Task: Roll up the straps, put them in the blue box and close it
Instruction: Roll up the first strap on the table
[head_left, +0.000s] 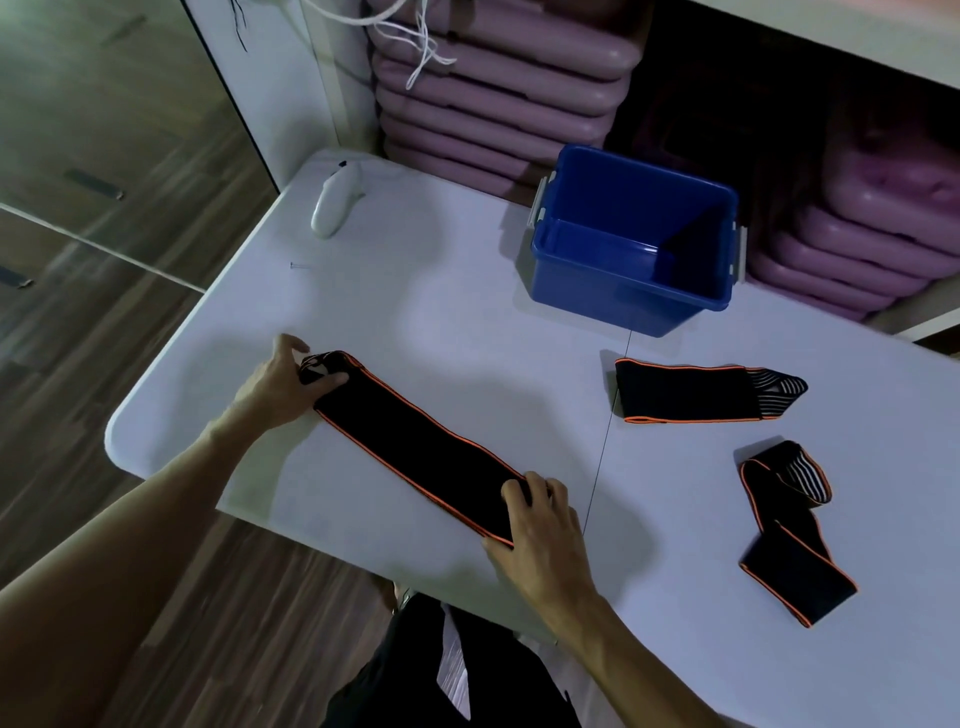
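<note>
A long black strap with orange edges (415, 447) lies stretched flat on the white table (467, 322). My left hand (283, 384) pinches its far left end, where the strap is bunched. My right hand (540, 525) presses down on its near right end. A second black strap (691, 392) lies folded to the right, with a striped end showing. Loosely looped near the right edge is a third strap (789, 530). The blue box (634, 239) stands open at the back of the table, with nothing visible inside. No lid is in view.
A white handheld device (332, 200) lies at the table's back left corner, a small pin-like object (300, 266) near it. Stacks of purple lids or trays (498, 88) fill shelves behind the table. Wooden floor lies to the left.
</note>
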